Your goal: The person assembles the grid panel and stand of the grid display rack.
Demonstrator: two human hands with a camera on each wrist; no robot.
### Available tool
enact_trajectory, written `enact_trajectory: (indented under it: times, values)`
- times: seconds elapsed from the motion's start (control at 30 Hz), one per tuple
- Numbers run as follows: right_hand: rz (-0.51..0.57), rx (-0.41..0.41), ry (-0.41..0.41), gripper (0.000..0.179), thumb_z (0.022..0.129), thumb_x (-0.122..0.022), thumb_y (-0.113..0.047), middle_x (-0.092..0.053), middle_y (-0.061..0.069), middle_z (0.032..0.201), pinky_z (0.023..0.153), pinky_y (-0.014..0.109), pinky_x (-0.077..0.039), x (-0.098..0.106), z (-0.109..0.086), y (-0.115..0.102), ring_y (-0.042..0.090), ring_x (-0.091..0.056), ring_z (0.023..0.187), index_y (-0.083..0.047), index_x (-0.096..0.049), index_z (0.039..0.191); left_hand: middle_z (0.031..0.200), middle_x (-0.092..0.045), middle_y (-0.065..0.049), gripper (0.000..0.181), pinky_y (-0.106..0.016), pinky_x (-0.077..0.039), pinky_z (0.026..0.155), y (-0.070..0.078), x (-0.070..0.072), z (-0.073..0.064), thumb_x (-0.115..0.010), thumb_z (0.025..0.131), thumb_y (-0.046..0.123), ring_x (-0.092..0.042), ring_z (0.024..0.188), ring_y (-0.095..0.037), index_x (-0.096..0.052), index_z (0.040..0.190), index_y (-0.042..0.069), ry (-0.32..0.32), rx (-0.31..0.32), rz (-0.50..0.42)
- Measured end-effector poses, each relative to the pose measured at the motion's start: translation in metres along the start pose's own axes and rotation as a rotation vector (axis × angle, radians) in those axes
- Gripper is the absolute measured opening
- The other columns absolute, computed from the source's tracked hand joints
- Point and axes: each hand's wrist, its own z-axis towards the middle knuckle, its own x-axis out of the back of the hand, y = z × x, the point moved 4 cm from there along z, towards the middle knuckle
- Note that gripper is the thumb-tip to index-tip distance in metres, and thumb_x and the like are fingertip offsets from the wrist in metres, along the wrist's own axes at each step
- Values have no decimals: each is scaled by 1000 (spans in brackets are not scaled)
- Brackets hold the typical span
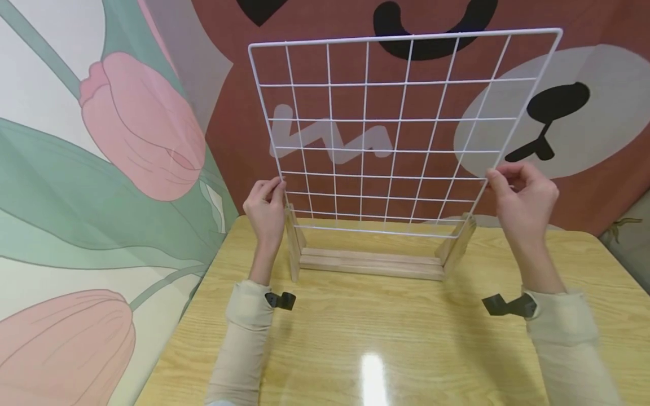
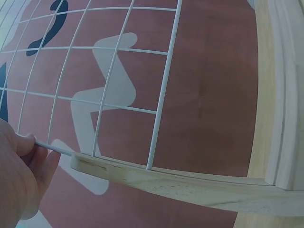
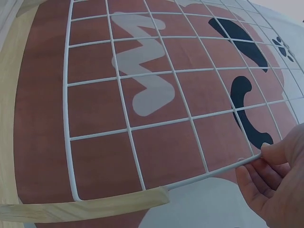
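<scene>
A white wire grid panel (image 1: 386, 150) stands upright between the two side posts of a wooden stand (image 1: 370, 265). My left hand (image 1: 266, 211) pinches the grid's left edge wire, just above the left post (image 1: 293, 242). On the other side, my right hand (image 1: 528, 203) pinches the right edge wire above the right post (image 1: 459, 242). In the left wrist view, the lower part of the edge wire runs along the wooden post (image 2: 142, 178). The right wrist view has the grid's corner beside the other post (image 3: 95, 209), with thumb and fingers on the wire.
The stand rests on a yellow wood-grain table (image 1: 355, 321) near its back edge. Behind it hangs a reddish-brown printed backdrop (image 1: 244, 141); a tulip-patterned one (image 1: 142, 129) is on the left. Each wrist wears a black mount (image 1: 510, 305).
</scene>
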Motion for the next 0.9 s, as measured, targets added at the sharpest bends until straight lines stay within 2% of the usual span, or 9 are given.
enact_trajectory:
  times: [0.2,0.4,0.67,0.9]
  values:
    - [12,-21,-4,5,95,-76,-12,-65,-24,74,61,9,-46,1,-3,3,-3,-64,68,-16,-74,93,88,-69,-21,11,-12,-47,62,-2,0,-5,-72,95,-3,-64,68,-28,-77,98,-12,-4,26,8]
    - [30,-36,-7,6,96,-75,-12,-65,-23,75,62,8,-49,1,-7,4,-5,-64,69,-16,-73,92,87,-69,-22,9,-14,-47,62,-5,1,-10,-73,94,-5,-65,69,-32,-77,96,-13,11,47,-8]
    - [20,-23,-6,12,95,-75,-8,-65,-25,75,60,8,-47,-1,-9,8,-6,-63,69,-18,-70,91,85,-70,-21,8,-13,-48,63,-7,2,-14,-73,93,-4,-64,69,-22,-78,96,-11,27,57,31]
    - [2,-12,0,13,95,-74,-7,-63,-26,75,61,8,-46,-3,-10,10,-6,-62,69,-17,-69,90,86,-69,-21,8,-12,-46,63,-11,2,-18,-74,92,-5,-63,69,-22,-78,96,-10,21,75,34]
